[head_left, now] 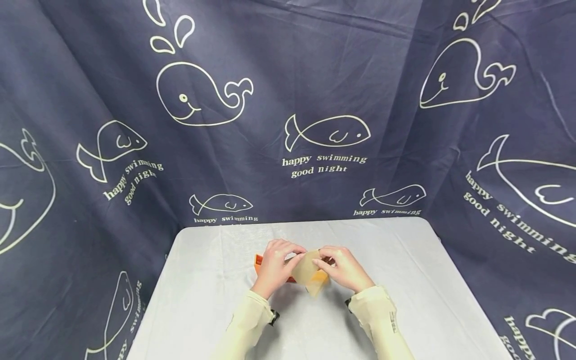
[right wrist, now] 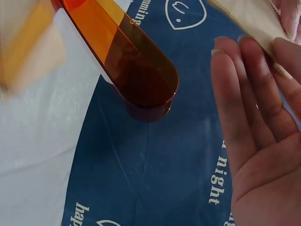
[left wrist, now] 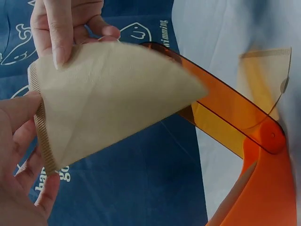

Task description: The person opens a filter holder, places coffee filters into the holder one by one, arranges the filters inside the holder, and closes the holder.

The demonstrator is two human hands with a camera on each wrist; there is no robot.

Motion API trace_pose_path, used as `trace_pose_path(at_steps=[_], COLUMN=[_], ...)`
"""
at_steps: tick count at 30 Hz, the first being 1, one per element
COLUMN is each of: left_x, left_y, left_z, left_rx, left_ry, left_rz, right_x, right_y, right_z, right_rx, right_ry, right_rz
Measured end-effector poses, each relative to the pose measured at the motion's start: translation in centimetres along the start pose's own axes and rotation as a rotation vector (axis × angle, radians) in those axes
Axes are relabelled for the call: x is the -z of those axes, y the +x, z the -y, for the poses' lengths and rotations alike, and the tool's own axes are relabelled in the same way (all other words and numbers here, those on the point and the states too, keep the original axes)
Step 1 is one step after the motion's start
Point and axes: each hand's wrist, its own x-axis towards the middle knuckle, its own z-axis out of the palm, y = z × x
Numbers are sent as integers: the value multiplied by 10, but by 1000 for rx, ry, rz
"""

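The blue cloth (head_left: 265,170) carries pale lettering, "happy swimming" over "good night", printed below its outlined fish (head_left: 335,132). Under the centre fish both lines read whole; just above the table (head_left: 202,300), "happy swimming" shows with the line beneath it cut off. The left wrist view catches only broken pieces of the same print; the right wrist view shows "night" and "hap". A mark (head_left: 393,322) on the right sleeve (head_left: 373,306) is too small to read.

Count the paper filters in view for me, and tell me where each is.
2. One paper filter is held between the left hand and right hand; a second filter, partly blurred, shows beside the orange container. Others may be hidden inside or underneath.
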Motion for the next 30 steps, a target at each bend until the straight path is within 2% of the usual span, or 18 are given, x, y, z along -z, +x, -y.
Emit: trace_pose_path(at_steps=[5, 14, 22, 26, 30], left_x=[-2, 4, 4, 6, 12], left_y=[-1, -1, -4, -5, -7], left_z=[2, -1, 1, 3, 11], left_rx=[73, 231, 263, 274, 286], left_ry=[-76, -198, -243, -241, -276], left_rz=[-5, -53, -63, -55, -83], right_x=[-1, -2, -3, -2, -1], right_y=[-3, -5, -5, -5, -2], right_z=[-2, -8, -12, -12, -11], right_rx=[-71, -124, -103, -59, -13], right_ry=[89, 128, 107, 71, 38], right_rz=[-39, -63, -85, -105, -132])
